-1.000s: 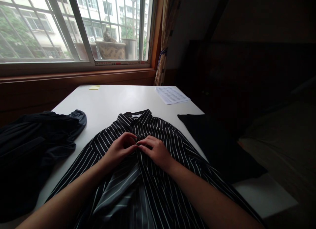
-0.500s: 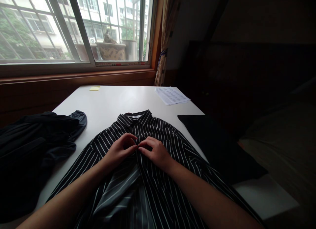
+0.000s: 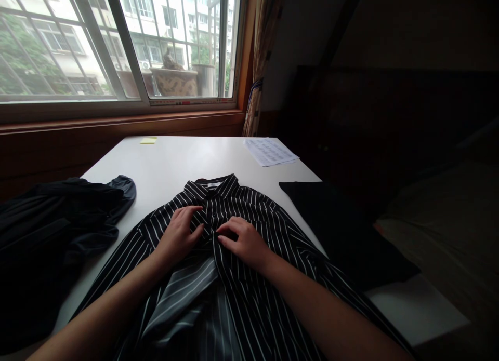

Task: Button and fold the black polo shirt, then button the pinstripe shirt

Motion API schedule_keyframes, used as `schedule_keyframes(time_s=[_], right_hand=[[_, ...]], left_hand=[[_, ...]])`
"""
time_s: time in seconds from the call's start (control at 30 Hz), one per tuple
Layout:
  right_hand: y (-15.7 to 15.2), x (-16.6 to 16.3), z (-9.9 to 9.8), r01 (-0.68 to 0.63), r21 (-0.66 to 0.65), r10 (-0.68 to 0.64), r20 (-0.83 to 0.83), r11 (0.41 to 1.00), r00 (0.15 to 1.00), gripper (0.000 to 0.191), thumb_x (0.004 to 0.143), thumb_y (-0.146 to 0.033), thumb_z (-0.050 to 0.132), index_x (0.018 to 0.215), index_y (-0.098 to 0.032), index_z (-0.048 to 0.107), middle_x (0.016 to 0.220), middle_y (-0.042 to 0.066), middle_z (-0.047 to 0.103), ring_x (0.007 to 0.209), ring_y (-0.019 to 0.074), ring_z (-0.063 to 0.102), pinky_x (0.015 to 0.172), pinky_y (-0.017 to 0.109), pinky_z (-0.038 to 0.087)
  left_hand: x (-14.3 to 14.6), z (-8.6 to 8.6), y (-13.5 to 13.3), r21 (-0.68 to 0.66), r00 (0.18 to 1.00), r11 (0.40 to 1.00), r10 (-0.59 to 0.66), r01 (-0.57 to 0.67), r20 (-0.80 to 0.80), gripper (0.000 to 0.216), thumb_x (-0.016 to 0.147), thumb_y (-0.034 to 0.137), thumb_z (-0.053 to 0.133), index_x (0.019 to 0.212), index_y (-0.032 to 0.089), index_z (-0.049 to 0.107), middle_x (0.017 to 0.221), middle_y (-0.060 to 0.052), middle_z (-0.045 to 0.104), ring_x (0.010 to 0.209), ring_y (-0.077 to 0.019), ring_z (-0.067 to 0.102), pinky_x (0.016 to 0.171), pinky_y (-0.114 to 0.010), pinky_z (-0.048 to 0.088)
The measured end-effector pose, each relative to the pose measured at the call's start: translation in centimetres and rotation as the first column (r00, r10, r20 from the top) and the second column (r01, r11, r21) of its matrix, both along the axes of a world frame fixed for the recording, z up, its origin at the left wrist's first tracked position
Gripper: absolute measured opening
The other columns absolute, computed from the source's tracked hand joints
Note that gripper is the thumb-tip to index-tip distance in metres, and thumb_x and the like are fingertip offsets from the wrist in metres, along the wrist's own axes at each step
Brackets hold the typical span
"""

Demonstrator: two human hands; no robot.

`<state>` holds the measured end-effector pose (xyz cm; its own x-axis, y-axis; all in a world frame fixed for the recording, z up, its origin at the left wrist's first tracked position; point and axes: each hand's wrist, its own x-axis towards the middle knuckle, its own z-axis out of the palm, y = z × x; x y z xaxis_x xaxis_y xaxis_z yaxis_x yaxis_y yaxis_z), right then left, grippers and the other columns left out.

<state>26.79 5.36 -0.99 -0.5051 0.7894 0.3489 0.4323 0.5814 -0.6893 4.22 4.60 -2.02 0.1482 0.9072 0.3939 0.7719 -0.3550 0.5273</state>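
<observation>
A black shirt (image 3: 253, 205) with white stripes lies front up, its collar at the far end and its lower front parted, showing the greyer inside of the cloth. My left hand (image 3: 180, 231) is over the left chest of the shirt, thumb and fingers apart, with nothing seen between them. At the middle of the front, my right hand (image 3: 245, 244) has thumb and forefinger close together on the front edge of the shirt. The buttons near the fingertips are too small to make out clearly.
Beneath the shirt is a white table (image 3: 167, 156). Dark clothes (image 3: 50, 236) are heaped on the left, and a flat black cloth (image 3: 343, 231) lies on the right. Printed papers (image 3: 271, 151) and a yellow sticky note (image 3: 148, 140) are near the far edge, below a barred window (image 3: 179, 44).
My left hand has let go at the front edge and moved left, its fingers spreading. My right hand has stayed nearly where it was, at the front edge.
</observation>
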Motion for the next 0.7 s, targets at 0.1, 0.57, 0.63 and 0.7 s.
schedule_keyframes(time_s=[0.1,0.57,0.63,0.7], right_hand=[[0.1,0.0,-0.1,0.005,0.026,-0.006,0.021,1.000,1.000,0.016,0.082,-0.016,0.071,0.096,-0.023,0.071,0.091,0.002,0.067,0.092,0.0185,0.060,0.089,0.036,0.046],[-0.1,0.4,-0.7,-0.046,0.150,0.021,0.167,0.988,0.986,0.036,0.085,-0.029,0.069,0.121,-0.031,0.067,0.133,0.004,0.059,0.124,0.0278,0.046,0.107,0.050,0.038],[-0.2,0.4,-0.8,-0.074,0.156,0.037,0.228,0.985,0.973,0.038,0.087,-0.034,0.067,0.124,-0.033,0.065,0.138,0.004,0.056,0.131,0.0309,0.040,0.109,0.054,0.036],[-0.3,0.5,-0.7,-0.101,0.155,0.054,0.281,0.983,0.958,0.041,0.088,-0.038,0.065,0.129,-0.033,0.062,0.143,0.004,0.053,0.136,0.0330,0.035,0.109,0.057,0.034]], left_hand=[[-1.0,-0.8,0.5,0.051,0.990,0.999,0.000,0.008,-0.142,0.043,0.089,0.033,0.057,0.129,0.019,0.055,0.129,-0.012,0.061,0.132,-0.0312,0.043,0.112,-0.049,0.035],[-4.4,-2.0,2.3,-0.009,0.926,1.000,0.024,-0.030,-0.376,0.054,0.095,0.049,0.046,0.142,0.024,0.049,0.152,-0.008,0.043,0.145,-0.0316,0.029,0.117,-0.052,0.025],[-4.3,-2.0,2.3,-0.024,0.917,0.999,0.029,-0.042,-0.398,0.055,0.094,0.051,0.047,0.144,0.026,0.047,0.154,-0.007,0.040,0.145,-0.0326,0.028,0.117,-0.053,0.024],[-4.3,-1.9,2.3,-0.044,0.904,0.998,0.029,-0.052,-0.427,0.058,0.094,0.054,0.046,0.145,0.027,0.045,0.156,-0.007,0.037,0.145,-0.0343,0.027,0.116,-0.055,0.023]])
